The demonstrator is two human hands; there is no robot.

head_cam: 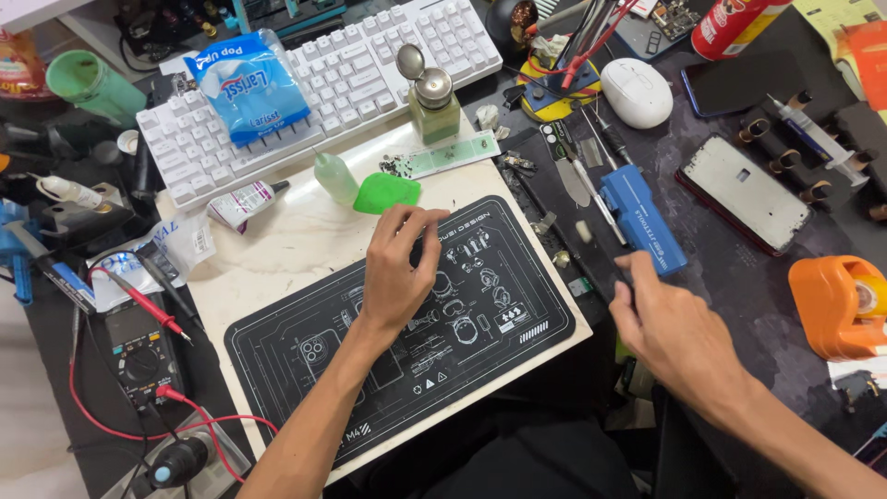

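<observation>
The left hand (399, 268) hovers over the black work mat (517, 277) with its fingers curled and pinched together; whether it holds some very small part I cannot tell. The right hand (661, 323) rests at the right edge of the mat, fingers closed around a thin dark tool, with the blue electric screwdriver (637, 214) just beyond it. In my judgement, tiny parts are best kept low above the mat, so that nothing rolls away. Farther off, near the white keyboard (370, 65), stands a glass pump bottle (432, 103) with a metal top, its liquid looking pale green. Left of it is a small dropper bottle (334, 177), beside a green pick (386, 193). At the right lies a phone (745, 194) face down.
</observation>
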